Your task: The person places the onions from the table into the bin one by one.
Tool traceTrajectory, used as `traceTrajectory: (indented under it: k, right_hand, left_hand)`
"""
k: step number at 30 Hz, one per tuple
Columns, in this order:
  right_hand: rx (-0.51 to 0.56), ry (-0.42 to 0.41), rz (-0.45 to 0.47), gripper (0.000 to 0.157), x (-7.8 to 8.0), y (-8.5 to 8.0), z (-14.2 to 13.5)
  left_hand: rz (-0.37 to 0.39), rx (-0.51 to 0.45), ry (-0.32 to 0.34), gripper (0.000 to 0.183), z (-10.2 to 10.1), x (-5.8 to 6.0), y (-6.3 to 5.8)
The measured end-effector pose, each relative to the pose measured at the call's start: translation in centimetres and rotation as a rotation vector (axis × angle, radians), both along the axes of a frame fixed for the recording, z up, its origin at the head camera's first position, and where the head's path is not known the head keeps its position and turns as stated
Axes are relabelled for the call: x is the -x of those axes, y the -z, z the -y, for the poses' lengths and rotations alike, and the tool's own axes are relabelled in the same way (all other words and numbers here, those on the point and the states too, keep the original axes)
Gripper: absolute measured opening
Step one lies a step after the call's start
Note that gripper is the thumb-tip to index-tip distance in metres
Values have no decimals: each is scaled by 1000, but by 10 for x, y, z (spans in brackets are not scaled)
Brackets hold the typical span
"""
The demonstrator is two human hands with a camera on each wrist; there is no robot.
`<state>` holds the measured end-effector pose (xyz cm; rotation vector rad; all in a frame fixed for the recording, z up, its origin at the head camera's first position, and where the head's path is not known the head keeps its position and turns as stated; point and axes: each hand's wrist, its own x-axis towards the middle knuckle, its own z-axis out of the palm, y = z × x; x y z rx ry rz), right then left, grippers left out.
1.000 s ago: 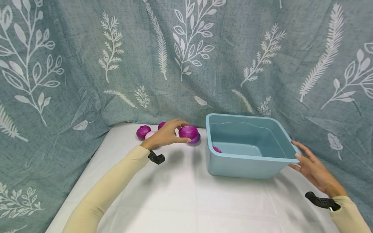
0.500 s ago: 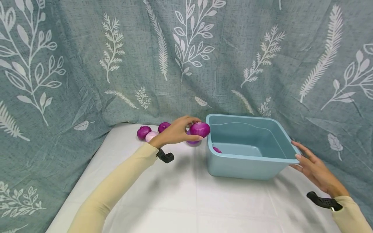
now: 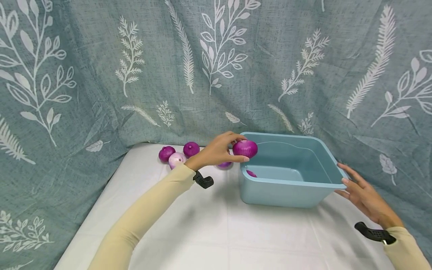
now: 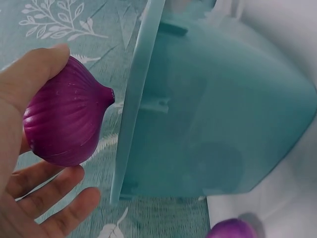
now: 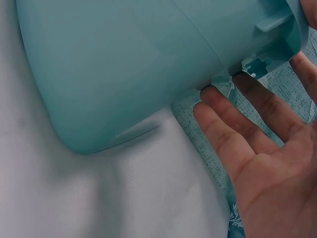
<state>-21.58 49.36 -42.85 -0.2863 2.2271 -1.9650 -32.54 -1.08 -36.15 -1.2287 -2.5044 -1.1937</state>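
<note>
My left hand (image 3: 219, 152) holds a red onion (image 3: 245, 149) between thumb and fingers, up at the tub's left rim. In the left wrist view the onion (image 4: 69, 114) has its stem end toward the rim, and the lower fingers are spread below it. The blue plastic tub (image 3: 276, 195) stands on the table; a piece of another onion (image 3: 251, 173) shows inside, mostly hidden by the front wall. My right hand (image 3: 366, 198) rests against the tub's right end, thumb at the rim. Its fingers (image 5: 223, 136) are extended and spread along the outer wall (image 5: 124, 74).
Left of the tub lie a purple onion (image 3: 167, 153), a second purple onion (image 3: 191, 149) and a paler onion (image 3: 177, 160). Another onion (image 3: 224, 165) sits partly hidden under my left hand. A leaf-patterned curtain (image 3: 189, 75) hangs behind the white-covered table (image 3: 202, 232).
My left hand has carried the onion rightward from beside the other onions to the tub's left rim, uncovering the paler onion. The right hand and tub have stayed in place.
</note>
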Motion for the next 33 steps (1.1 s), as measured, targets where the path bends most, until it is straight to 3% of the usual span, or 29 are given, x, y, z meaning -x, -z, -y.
traceTrajectory:
  k: [19, 25, 33]
  right_hand:
    - [19, -13, 1, 63, 0, 3, -3]
    - [10, -22, -9, 63, 0, 3, -3]
    - [11, -26, -4, 63, 1, 2, -3]
  left_hand:
    - [-19, 89, 107, 60, -32, -5, 11]
    - [-19, 90, 106, 56, -26, -4, 13]
    - [-44, 53, 33, 50, 3, 4, 22]
